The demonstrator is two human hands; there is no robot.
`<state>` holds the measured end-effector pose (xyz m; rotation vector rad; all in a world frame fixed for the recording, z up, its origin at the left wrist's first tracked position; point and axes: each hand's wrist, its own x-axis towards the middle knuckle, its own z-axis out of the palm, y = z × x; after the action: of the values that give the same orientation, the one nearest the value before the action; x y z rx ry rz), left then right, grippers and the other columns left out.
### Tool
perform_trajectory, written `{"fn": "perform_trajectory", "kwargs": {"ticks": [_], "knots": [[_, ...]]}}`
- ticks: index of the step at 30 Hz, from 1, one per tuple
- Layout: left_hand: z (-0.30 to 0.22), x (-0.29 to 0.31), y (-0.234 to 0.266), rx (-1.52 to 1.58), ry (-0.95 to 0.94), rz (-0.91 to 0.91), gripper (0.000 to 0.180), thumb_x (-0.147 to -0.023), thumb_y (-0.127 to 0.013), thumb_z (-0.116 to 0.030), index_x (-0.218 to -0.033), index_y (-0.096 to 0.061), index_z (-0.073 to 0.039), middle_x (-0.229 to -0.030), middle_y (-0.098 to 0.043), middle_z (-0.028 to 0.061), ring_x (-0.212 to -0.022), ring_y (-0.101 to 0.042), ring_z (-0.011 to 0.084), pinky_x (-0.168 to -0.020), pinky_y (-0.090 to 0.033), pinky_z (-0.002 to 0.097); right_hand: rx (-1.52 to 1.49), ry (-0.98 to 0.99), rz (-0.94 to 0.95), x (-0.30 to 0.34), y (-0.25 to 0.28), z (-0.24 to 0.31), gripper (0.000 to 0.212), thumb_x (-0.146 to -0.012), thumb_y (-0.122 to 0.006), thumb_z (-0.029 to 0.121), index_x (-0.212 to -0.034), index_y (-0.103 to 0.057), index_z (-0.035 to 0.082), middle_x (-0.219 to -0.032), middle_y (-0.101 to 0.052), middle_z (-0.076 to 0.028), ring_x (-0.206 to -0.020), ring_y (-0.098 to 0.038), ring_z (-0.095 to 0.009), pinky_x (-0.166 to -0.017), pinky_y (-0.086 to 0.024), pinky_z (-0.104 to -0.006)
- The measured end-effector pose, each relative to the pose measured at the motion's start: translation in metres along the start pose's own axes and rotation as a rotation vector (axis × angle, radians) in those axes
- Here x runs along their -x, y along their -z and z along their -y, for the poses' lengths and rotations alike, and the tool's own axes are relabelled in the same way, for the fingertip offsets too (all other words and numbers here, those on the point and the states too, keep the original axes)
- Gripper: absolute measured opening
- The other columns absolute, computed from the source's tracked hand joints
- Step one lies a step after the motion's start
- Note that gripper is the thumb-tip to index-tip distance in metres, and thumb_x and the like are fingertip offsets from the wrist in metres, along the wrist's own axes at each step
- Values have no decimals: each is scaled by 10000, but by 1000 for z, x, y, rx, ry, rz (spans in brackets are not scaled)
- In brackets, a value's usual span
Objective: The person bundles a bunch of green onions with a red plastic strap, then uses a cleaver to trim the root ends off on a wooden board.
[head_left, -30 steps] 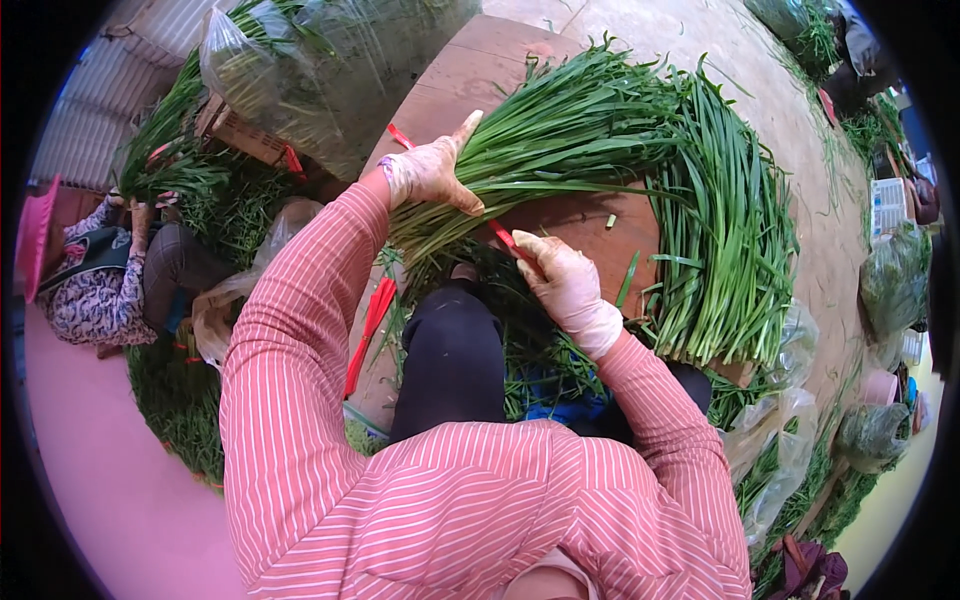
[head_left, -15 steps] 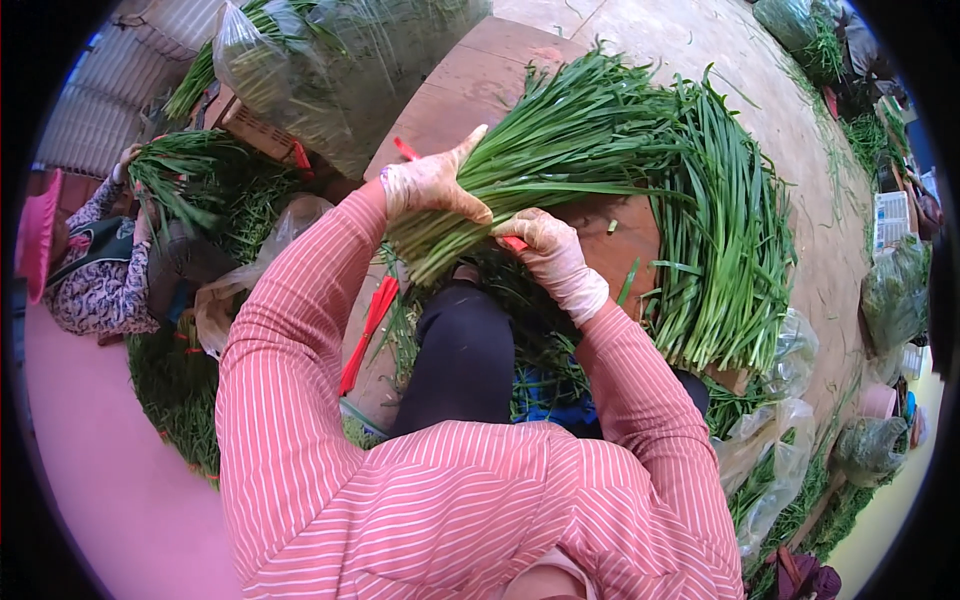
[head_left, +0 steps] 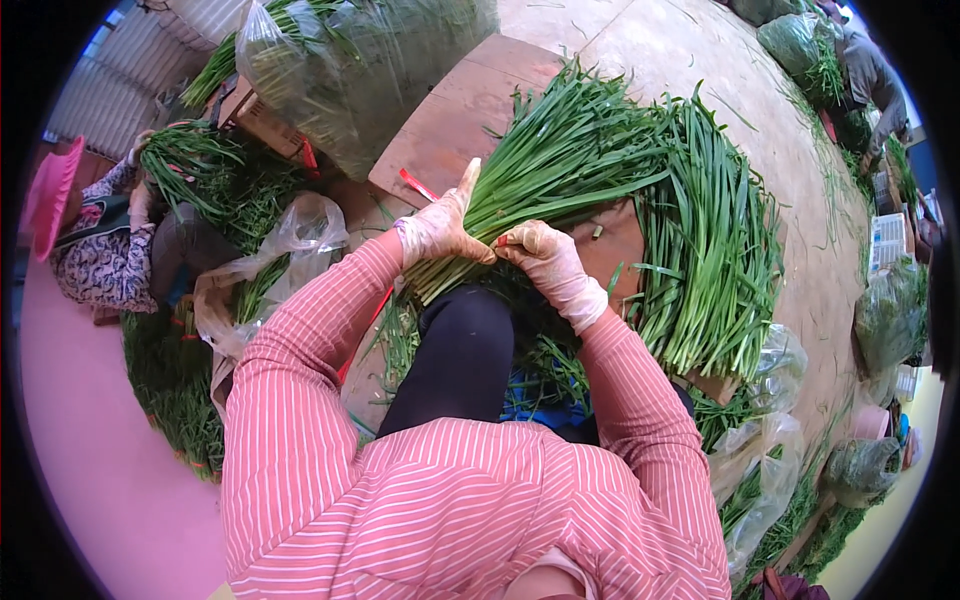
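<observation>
My left hand (head_left: 445, 222), in a pale stained glove, wraps round the stalk end of a thick bunch of garlic chives (head_left: 570, 150), its thumb and a finger sticking out. The bunch slants up to the right over my dark-trousered knee. Just right of the stalks my right hand (head_left: 548, 262), gloved too, pinches the small end of a red tie strip (head_left: 502, 240). More red strip (head_left: 416, 185) shows beyond my left hand. A second pile of loose chives (head_left: 705, 250) lies on the wooden board to the right, beneath the bunch's leaf tips.
A large clear plastic bag of greens (head_left: 350, 90) stands far left. Beside it a person in a pink hat (head_left: 60, 200) handles another bunch (head_left: 190, 165). Crumpled plastic bags (head_left: 765, 480) lie at the right. Another person (head_left: 872, 85) bends far right, near a white crate (head_left: 887, 240).
My right hand has drawn slightly left and lower, closer to the left thumb, pinching the red strip. My left hand's finger now points more upward. Most of the lower red strip is hidden behind my forearm.
</observation>
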<state>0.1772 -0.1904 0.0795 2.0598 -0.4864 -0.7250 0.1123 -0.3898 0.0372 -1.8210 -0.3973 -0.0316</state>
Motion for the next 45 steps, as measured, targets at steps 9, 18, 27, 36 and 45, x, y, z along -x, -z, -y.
{"fn": "perform_trajectory", "kwargs": {"ticks": [9, 18, 27, 36, 45], "knots": [[7, -4, -6, -179, 17, -70, 1355, -540, -868, -259, -1457, 94, 5, -1435, -324, 212, -1322, -322, 280, -1096, -252, 327, 386, 236, 57, -17, 6, 37, 68, -739, -682, 133, -800, -673, 105, -752, -619, -73, -734, -609, -267, -657, -495, -357], [6, -6, -9, -285, 24, -128, 1274, -535, -843, -369, -1457, -50, 14, -1309, -438, 291, -1204, -465, 387, -1021, -380, 369, 665, 517, 137, -50, 7, 48, 128, -633, -691, 156, -719, -605, 114, -1017, -627, -89, -945, -580, -320, -778, -466, -427], [16, -2, -12, -342, -106, -175, 614, -559, -798, -318, -1088, -597, -80, -1046, -598, 168, -1016, -555, 309, -914, -433, 374, 730, 315, 502, -86, 5, 28, 255, -753, -661, 255, -978, -656, 133, -1344, -500, -61, -1348, -328, -296, -1102, -191, -474], [18, 25, 25, 908, -139, 72, 451, -882, -637, -245, -1250, -499, -24, -1118, -600, 52, -1017, -556, 119, -897, -446, 291, 749, 147, 746, -105, 12, 33, 388, -815, -656, 333, -1113, -613, 87, -1361, -480, -135, -1357, -305, -319, -1116, -175, -471], [79, 3, 40, -161, 255, -733, 456, -785, -705, -325, -1088, -623, 6, -973, -668, 161, -883, -642, 249, -805, -483, 318, 778, 157, 739, -105, 14, 37, 367, -817, -650, 283, -1115, -613, 73, -1370, -477, -101, -1348, -319, -313, -1107, -175, -476]]}}
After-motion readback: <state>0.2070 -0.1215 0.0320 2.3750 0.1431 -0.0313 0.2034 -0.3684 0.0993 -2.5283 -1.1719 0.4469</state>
